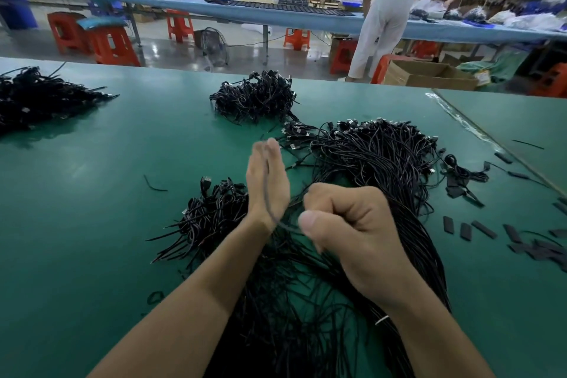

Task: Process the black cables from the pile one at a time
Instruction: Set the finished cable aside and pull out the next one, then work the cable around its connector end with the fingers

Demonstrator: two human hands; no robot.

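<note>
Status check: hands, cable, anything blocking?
Left hand open, fingers straight, cable running across it. Right hand pinches that cable. Pile underneath, nothing blocking.

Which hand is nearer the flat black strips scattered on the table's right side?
Right. The right hand, gripping a thin black cable, sits left of the flat black strips; the left hand is farther left.

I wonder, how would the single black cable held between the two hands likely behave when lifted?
Probably floppy: the cable curves along the left hand. Likely light, since the right hand pinches it. May snag in the tangled pile.
</note>
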